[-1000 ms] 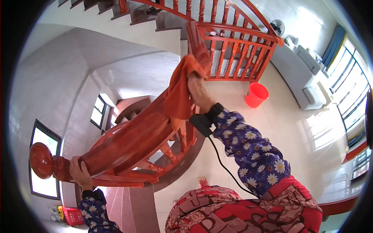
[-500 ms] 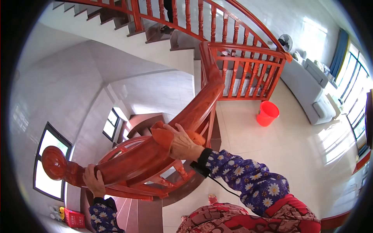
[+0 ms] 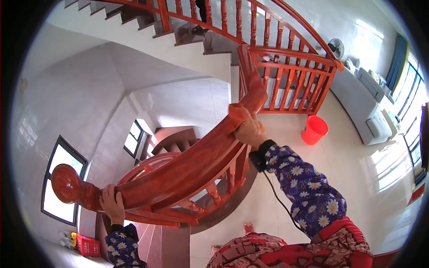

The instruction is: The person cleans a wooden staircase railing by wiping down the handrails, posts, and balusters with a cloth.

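Observation:
A thick, glossy red-brown wooden handrail (image 3: 178, 172) curves across the middle, with a round knob (image 3: 66, 183) at its left end. My right hand (image 3: 250, 133) is closed on an orange cloth (image 3: 238, 117), which lies over the upper part of the rail. Near the knob, my left hand (image 3: 112, 204) grips the rail, its fingers wrapped over the top and its thumb out of sight. Turned balusters (image 3: 213, 193) stand beneath the rail.
A red bucket (image 3: 315, 129) stands on the tiled floor beyond the railing (image 3: 292, 85). Stairs (image 3: 172, 38) rise at the upper left, where a person's leg shows. A grey sofa (image 3: 357, 107) is at the right. A red box (image 3: 88, 245) sits at the lower left.
My right hand first came down the rail towards the knob with the cloth, then went back up it. My left hand has stayed on the rail near the knob. The view has shifted.

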`<state>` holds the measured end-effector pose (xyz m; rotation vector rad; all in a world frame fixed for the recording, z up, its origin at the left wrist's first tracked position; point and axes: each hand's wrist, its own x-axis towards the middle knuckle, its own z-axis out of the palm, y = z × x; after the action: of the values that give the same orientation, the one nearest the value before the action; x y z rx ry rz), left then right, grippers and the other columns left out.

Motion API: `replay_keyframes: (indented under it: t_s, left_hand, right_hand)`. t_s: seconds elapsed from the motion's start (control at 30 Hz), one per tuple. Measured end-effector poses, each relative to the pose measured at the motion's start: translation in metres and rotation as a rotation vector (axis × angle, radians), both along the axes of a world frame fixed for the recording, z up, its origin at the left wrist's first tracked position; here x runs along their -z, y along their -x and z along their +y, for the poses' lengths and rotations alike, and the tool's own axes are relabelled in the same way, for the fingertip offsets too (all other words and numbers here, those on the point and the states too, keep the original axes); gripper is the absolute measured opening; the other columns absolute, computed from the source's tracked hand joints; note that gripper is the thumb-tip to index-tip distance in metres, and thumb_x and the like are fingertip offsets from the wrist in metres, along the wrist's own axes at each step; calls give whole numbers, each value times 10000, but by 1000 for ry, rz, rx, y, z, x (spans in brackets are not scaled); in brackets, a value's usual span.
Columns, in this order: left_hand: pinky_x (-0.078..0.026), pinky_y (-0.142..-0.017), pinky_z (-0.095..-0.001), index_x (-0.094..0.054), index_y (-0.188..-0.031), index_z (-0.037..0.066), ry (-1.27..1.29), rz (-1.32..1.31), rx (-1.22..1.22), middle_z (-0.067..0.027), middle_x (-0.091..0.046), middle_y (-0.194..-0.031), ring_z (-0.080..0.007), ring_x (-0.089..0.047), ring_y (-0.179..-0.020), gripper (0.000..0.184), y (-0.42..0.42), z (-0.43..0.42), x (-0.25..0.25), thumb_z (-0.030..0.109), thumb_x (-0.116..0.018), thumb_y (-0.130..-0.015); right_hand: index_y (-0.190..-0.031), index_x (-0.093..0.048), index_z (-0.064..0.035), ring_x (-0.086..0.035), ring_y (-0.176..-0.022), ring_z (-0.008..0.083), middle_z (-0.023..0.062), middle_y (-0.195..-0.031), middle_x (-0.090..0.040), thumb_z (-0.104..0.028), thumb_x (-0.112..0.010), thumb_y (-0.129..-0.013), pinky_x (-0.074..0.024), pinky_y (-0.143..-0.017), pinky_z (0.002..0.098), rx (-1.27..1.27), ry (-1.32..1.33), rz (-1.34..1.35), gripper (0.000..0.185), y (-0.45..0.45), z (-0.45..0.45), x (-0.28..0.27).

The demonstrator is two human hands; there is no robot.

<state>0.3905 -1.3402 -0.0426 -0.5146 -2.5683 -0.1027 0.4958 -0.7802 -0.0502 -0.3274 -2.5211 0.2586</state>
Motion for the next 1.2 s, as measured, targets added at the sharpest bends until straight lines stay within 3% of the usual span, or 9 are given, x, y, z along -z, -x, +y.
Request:
replay_keyframes:
  t_s: [0.13, 0.27, 0.37, 0.4, 0.53, 0.57, 0.63, 0.87, 1.2]
  left_hand:
    - [-270, -1068, -551, -523, -1268, 125, -4, 0, -16, -100, -520, -1328, -305, -443, -1277, 396, 2, 1, 2, 338, -453, -942]
    - [-278, -1066, -532, -524, -1267, 119, -9, 20, 31, -116, -521, -1326, -313, -446, -1271, 377, 5, -4, 4, 307, -445, -949]
    - [-282, -1067, -510, -522, -1268, 114, -13, 0, 54, -124, -525, -1319, -322, -448, -1265, 368, 3, -3, 0, 287, -437, -955]
    - [-284, -1067, -499, -521, -1269, 112, -28, -6, 66, -126, -527, -1314, -327, -449, -1261, 365, 2, -3, 2, 280, -435, -957]
    - [-297, -1054, -480, -530, -1264, 100, -21, 7, 65, -126, -534, -1311, -330, -458, -1250, 371, 4, -4, 3, 282, -447, -953]
    - [-299, -1053, -470, -541, -1254, 94, -25, 24, 80, -122, -540, -1307, -324, -464, -1248, 369, 6, -7, 5, 285, -452, -951]
    - [-301, -1052, -468, -545, -1250, 93, -30, 27, 77, -119, -543, -1305, -321, -467, -1247, 369, 5, -6, 6, 288, -453, -950]
    - [-318, -1047, -450, -551, -1247, 104, -29, 16, 66, -109, -559, -1291, -311, -487, -1229, 355, 9, -5, 6, 266, -470, -942]
    - [-363, -1024, -442, -577, -1257, 61, -83, 72, 205, -133, -594, -1261, -337, -525, -1180, 335, 16, -17, 15, 176, -494, -953]
  right_hand:
    - [-1239, -588, -127, -294, -1346, 332, 46, -1282, -576, -415, -628, -808, -219, -1066, 596, -291, -199, -190, 519, -10, -88, -32]
    - [-822, -743, -109, -325, -1322, 328, 61, -1230, -605, -334, -622, -744, -225, -1071, 599, -702, -202, 166, 267, 9, -179, -10]
    - [-664, -728, -114, -337, -1311, 318, 72, -1191, -627, -320, -620, -743, -225, -1069, 607, -783, -253, 18, 246, 0, -182, -12]
    - [-701, -736, -128, -352, -1294, 307, 47, -1124, -660, -320, -618, -747, -241, -1061, 586, -735, -222, 261, 229, 9, -160, 3]
    - [-800, -760, -190, -342, -1299, 252, -82, -916, -698, -472, -604, -821, -315, -992, 459, -393, -428, -84, 324, 7, -57, -6]
    - [-1030, -723, -215, -363, -1299, 241, -50, -1064, -673, -540, -602, -818, -323, -987, 478, -316, -482, -75, 406, 14, -16, 10]
    - [-1387, -444, -249, -359, -1321, 294, 20, -1416, -452, -503, -615, -831, -315, -983, 595, -242, 0, -21, 635, 15, 32, 4]
    - [-1345, -490, -230, -255, -1375, 331, 35, -1452, -393, -417, -678, -788, -279, -983, 680, -49, 87, 21, 617, 3, 6, 10]
    - [-1367, -464, -170, -297, -1347, 334, 68, -1418, -417, -500, -751, -679, -233, -984, 727, -323, -24, 73, 814, -29, -72, 4]
